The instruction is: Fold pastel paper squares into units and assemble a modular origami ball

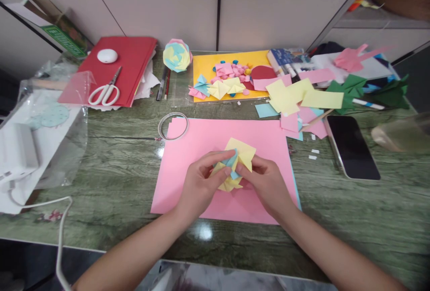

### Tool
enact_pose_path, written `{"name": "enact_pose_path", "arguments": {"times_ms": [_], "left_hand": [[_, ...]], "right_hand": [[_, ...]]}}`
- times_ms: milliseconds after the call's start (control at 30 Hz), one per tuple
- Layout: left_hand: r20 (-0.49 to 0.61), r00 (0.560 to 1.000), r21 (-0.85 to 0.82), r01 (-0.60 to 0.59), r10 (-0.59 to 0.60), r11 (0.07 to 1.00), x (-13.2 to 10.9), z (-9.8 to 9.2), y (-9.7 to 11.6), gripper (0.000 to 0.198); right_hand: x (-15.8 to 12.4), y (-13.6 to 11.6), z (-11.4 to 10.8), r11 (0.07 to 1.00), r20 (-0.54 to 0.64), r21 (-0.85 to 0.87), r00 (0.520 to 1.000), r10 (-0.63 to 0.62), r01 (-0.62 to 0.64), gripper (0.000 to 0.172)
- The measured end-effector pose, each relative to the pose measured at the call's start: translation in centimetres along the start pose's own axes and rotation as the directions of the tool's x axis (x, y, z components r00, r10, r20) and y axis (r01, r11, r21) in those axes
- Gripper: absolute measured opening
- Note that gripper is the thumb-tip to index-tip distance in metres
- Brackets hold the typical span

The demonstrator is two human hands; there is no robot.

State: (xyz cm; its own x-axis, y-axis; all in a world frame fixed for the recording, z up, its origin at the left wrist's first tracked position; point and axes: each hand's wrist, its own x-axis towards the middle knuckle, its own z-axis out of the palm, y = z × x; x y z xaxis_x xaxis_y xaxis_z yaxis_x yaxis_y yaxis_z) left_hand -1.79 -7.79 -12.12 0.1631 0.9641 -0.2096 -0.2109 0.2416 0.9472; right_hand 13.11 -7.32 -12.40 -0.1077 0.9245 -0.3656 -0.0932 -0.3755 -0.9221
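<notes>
Both my hands meet over a large pink sheet lying on the green table. Between them is a folded paper piece of yellow and light blue sections. My left hand pinches its left side with thumb and fingers closed. My right hand grips its right side, fingers curled round the yellow folds. The lower part of the piece is hidden by my fingers.
A roll of clear tape lies at the pink sheet's top left. Scissors rest on a red folder. A phone lies to the right. Loose paper squares, folded units on a yellow sheet, pens and a paper ball lie behind.
</notes>
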Motion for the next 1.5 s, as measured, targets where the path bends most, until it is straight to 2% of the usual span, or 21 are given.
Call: {"name": "enact_pose_path", "arguments": {"times_ms": [267,600,833,1100,1333,1500], "left_hand": [[0.002,1.000,-0.001,-0.004,0.004,1.000,0.0,0.0,0.0,0.025],[0.034,0.999,-0.010,-0.018,0.018,1.000,0.2,-0.3,0.2,0.025],[0.005,1.000,0.002,-0.023,0.023,1.000,0.2,-0.2,0.3,0.023],[-0.012,1.000,-0.002,-0.010,0.010,1.000,0.3,-0.2,0.3,0.023],[-0.015,0.999,0.025,-0.038,0.038,0.999,0.0,-0.1,0.4,0.023],[-0.026,1.000,-0.025,-0.003,0.002,1.000,0.1,-0.2,0.4,0.023]], "right_hand": [[0.2,0.4,0.6,0.996,-0.068,-0.025,0.994,-0.083,0.081,0.011],[0.6,0.1,-0.3,0.995,0.129,0.099,0.992,0.008,-0.021,0.015],[0.4,0.2,0.2,0.999,0.031,0.033,1.000,-0.003,0.002,0.021],[0.5,-0.3,-0.6,0.998,0.165,0.062,0.986,0.000,-0.010,0.021],[0.6,0.0,-0.4,0.999,0.134,0.038,0.991,-0.024,0.019,0.022],[0.7,-0.1,-0.9,0.998,0.200,0.054,0.980,-0.001,-0.010,0.023]]}}
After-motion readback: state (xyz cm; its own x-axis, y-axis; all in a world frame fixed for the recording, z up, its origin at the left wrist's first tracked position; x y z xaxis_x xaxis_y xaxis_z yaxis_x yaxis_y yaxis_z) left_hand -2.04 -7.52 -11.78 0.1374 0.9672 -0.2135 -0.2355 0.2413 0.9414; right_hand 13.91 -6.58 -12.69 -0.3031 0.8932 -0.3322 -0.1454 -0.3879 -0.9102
